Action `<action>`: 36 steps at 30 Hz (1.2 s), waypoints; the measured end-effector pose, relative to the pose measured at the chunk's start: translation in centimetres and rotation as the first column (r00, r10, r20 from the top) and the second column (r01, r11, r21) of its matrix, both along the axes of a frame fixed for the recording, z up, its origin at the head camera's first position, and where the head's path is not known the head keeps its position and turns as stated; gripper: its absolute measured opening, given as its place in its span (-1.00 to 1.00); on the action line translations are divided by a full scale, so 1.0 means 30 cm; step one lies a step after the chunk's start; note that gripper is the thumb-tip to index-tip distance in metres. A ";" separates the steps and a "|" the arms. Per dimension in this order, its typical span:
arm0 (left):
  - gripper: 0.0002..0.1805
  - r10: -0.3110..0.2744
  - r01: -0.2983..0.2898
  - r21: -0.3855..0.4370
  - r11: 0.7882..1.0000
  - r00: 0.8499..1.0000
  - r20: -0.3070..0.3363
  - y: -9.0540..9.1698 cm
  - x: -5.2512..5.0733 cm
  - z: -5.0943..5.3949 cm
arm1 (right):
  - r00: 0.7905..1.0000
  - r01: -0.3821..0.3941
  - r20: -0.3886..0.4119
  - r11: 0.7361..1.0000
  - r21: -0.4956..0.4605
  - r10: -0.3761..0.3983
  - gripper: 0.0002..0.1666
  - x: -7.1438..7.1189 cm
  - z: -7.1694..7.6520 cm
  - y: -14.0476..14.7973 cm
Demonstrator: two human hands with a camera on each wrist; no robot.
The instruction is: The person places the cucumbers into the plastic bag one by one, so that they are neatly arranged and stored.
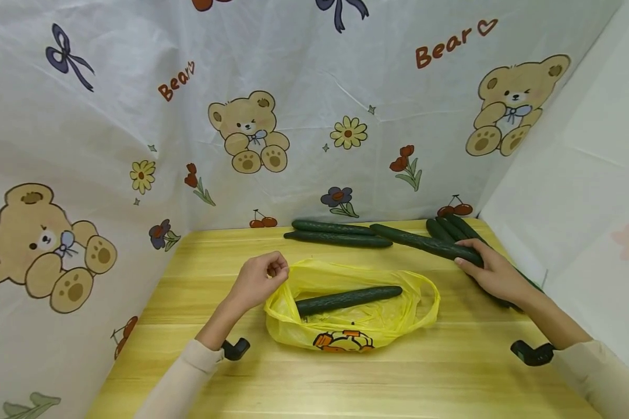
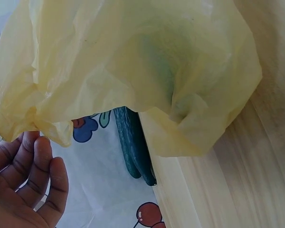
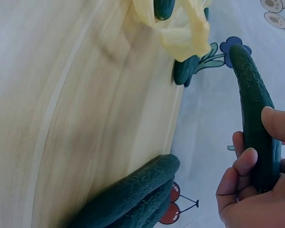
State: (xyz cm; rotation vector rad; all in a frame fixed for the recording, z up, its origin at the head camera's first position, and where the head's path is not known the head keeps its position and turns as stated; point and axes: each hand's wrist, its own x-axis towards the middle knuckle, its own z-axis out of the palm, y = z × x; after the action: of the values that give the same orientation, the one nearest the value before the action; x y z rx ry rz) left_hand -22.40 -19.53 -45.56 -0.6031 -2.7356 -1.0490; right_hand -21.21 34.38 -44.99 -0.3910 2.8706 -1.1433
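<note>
A yellow plastic bag (image 1: 293, 333) lies on the wooden table with its mouth spread and one cucumber (image 1: 351, 298) inside. My left hand (image 1: 259, 282) pinches the bag's rim at its left side; in the left wrist view the bag (image 2: 109, 66) hangs by the curled fingers, and the thumb is mostly hidden. Raised above the table, a dark green cucumber (image 1: 419, 240) is gripped near one end by my right hand (image 1: 495, 273). The right wrist view shows thumb and fingers wrapped around that cucumber (image 3: 251, 90).
Two cucumbers (image 1: 338, 239) lie side by side along the table's back edge. Several more (image 1: 440, 230) are bunched at the right, partly behind my right hand. A printed cloth wall (image 1: 304, 198) rises behind and at both sides of the table (image 1: 346, 384).
</note>
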 end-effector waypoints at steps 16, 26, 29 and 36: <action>-0.89 0.001 -0.001 -0.014 1.000 1.000 -0.001 -0.003 -0.006 0.011 | 0.988 -0.143 0.047 0.988 -0.066 0.146 -0.46 0.086 0.062 -0.043; -0.89 -0.012 0.012 -0.017 1.000 1.000 -0.025 -0.006 -0.019 0.026 | 0.966 -0.255 0.021 0.964 -0.076 0.257 -0.58 0.088 0.063 -0.141; -0.89 -0.019 0.018 -0.019 1.000 1.000 -0.022 -0.005 -0.019 0.032 | 0.952 -0.301 0.026 0.947 -0.108 0.305 -0.61 0.084 0.055 -0.169; -0.89 -0.014 0.013 -0.022 1.000 0.999 -0.031 0.000 -0.019 0.035 | 0.917 -0.395 0.006 0.908 -0.140 0.400 -0.65 0.074 0.050 -0.256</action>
State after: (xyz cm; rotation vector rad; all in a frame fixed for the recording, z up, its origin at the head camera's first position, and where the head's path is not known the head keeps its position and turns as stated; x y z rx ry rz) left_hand -22.97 -19.53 -44.52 -0.6368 -2.7230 -1.0055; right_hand -18.99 26.69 -43.50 -0.9026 2.5170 -1.2469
